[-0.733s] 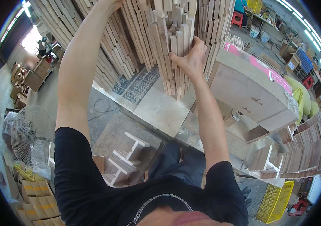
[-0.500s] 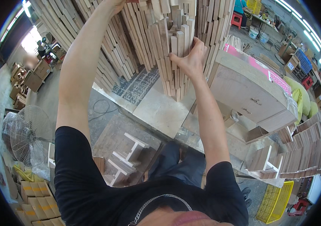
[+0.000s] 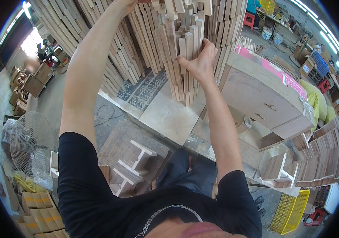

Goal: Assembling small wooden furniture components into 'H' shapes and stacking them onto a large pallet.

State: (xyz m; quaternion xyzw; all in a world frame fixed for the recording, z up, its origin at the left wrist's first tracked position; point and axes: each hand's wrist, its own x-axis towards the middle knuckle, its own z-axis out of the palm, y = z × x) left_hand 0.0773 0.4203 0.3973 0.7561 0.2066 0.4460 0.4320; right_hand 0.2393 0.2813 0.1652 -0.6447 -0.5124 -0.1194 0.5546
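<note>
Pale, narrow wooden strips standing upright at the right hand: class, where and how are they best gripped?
Grip the pale wooden strips just below their tops, probably from the near side, squeezing across: they stand upright and narrow, upper ends exposed.

Even, fairly bright light fills the workshop. Tube lights (image 3: 330, 45) glare white at the upper right, and a bright opening (image 3: 28, 45) on the left burns out to near-blank white. Soft shadows darken the gaps between the wood strips (image 3: 189, 44). The middle looks sharp, while a small round patch at left is smeared. Straight edges bend toward the black, blue-fringed border.
</note>
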